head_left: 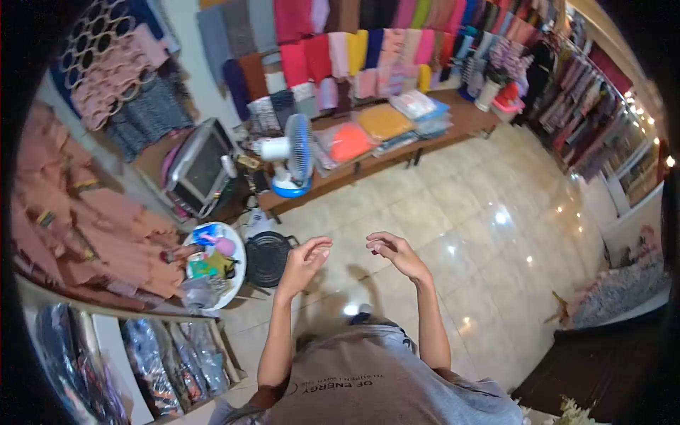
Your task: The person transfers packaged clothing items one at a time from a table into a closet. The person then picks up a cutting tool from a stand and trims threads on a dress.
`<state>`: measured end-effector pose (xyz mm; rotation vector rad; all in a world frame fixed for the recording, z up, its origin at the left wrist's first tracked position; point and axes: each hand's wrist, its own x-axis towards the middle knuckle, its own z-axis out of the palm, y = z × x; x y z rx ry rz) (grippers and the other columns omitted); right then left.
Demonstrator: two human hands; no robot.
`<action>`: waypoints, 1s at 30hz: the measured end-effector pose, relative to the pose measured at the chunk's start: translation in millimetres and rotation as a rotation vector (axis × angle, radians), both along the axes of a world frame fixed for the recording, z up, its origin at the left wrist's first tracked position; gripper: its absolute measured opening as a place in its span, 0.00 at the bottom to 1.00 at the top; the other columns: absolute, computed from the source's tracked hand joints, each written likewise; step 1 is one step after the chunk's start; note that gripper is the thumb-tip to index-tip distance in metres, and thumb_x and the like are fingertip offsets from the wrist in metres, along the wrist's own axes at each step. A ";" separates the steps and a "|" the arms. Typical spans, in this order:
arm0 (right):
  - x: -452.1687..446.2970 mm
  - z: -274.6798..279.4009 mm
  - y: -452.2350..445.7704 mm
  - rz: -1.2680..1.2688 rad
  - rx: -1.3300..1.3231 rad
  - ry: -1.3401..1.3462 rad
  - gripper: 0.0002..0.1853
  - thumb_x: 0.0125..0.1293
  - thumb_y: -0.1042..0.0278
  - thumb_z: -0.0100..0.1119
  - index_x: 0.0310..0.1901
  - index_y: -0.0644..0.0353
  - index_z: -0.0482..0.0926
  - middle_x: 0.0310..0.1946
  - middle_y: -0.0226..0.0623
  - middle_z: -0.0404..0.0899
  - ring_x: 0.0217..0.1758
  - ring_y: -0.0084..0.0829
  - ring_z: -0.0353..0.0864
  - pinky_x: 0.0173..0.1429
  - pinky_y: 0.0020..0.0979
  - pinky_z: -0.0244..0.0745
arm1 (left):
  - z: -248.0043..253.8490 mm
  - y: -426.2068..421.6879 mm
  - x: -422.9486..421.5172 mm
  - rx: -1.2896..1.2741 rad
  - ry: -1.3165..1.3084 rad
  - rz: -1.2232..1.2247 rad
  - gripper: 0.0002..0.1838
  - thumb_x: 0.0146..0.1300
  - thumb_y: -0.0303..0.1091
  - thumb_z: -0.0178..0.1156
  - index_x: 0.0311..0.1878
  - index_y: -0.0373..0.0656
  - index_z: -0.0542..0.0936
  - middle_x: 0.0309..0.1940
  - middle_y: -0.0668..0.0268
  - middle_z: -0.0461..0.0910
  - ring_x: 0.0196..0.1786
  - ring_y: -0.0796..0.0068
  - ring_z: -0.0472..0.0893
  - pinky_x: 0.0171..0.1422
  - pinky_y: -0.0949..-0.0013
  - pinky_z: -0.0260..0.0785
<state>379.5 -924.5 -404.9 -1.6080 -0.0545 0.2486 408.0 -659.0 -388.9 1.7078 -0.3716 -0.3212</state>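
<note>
My left hand is raised in front of my body with its fingers loosely bent and nothing in it. Beside it, lower down, is a round black stool-like thing. Level with it on the other side, my right hand also hangs in the air, fingers half curled and holding nothing. A gap separates the two hands, and the tiled floor shows between and beyond them. Neither hand touches anything.
A white round table with small items stands at left. Ahead, a white and blue fan and packaged cloth sit on a wooden bench. A monitor is left of the fan. Garments hang at right.
</note>
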 end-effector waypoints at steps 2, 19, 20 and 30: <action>-1.6 -1.6 -36.2 -0.038 0.006 0.038 0.14 0.69 0.70 0.52 0.54 0.64 0.75 0.43 0.35 0.80 0.50 0.25 0.77 0.55 0.27 0.71 | -2.0 -46.4 12.9 -0.009 0.054 -0.061 0.15 0.65 0.27 0.57 0.54 0.36 0.76 0.48 0.64 0.80 0.49 0.79 0.78 0.56 0.73 0.70; 172.8 -34.7 -220.1 -0.267 0.119 0.147 0.16 0.69 0.70 0.53 0.56 0.63 0.73 0.47 0.36 0.79 0.52 0.26 0.76 0.57 0.29 0.70 | -68.2 -250.5 251.0 -0.161 0.292 -0.312 0.16 0.66 0.29 0.57 0.56 0.37 0.75 0.48 0.62 0.80 0.51 0.74 0.79 0.56 0.70 0.71; 190.6 -32.2 -232.2 -0.293 0.099 0.172 0.16 0.69 0.70 0.53 0.57 0.63 0.73 0.47 0.36 0.79 0.52 0.27 0.76 0.57 0.29 0.70 | -72.5 -260.5 271.6 -0.132 0.257 -0.341 0.18 0.66 0.32 0.57 0.57 0.36 0.74 0.49 0.61 0.79 0.51 0.74 0.78 0.57 0.70 0.70; 338.0 -46.6 -327.6 -0.300 0.165 0.212 0.15 0.72 0.70 0.47 0.57 0.62 0.73 0.48 0.37 0.80 0.49 0.27 0.79 0.53 0.27 0.72 | -68.9 -357.7 431.7 -0.076 0.253 -0.393 0.18 0.66 0.33 0.58 0.57 0.36 0.74 0.49 0.62 0.79 0.51 0.74 0.79 0.57 0.69 0.71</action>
